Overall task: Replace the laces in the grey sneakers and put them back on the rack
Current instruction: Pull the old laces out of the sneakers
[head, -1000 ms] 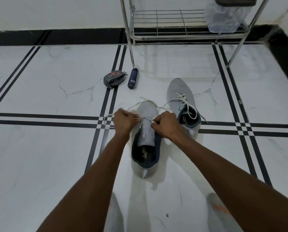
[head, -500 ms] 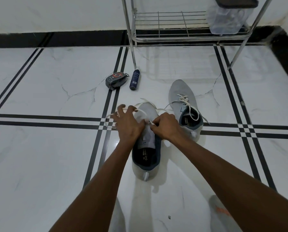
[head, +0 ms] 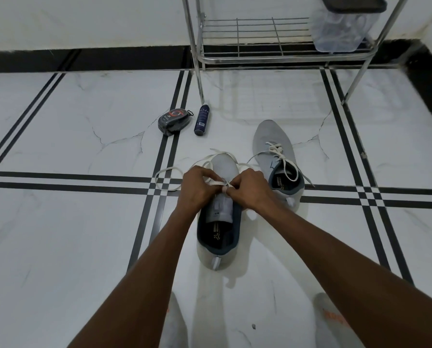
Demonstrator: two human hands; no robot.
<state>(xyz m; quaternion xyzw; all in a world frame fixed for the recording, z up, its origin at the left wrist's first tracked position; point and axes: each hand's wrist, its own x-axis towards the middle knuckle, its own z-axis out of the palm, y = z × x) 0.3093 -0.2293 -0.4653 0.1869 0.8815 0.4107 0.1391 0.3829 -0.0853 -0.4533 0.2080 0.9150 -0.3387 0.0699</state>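
From the head camera, the near grey sneaker point(head: 218, 222) stood on the tiled floor point(head: 59, 234) with its toe pointing away, and both hands met over its throat. The left hand point(head: 197, 189) and the right hand point(head: 251, 188) each had fingers curled in, pinching the white lace point(head: 216, 182) where it crossed the tongue; a slack loop of it trailed onto the floor to the left. The second sneaker point(head: 275, 151) lay just to the right, already laced and tied. The rack point(head: 280, 56) stood well beyond, a clear container point(head: 340, 31) on its low shelf. A spray can point(head: 201, 119) and a dark polish case point(head: 175, 121) lay near its leg. To thread well, I judged the tip should be kept stiff and the ends even before tightening
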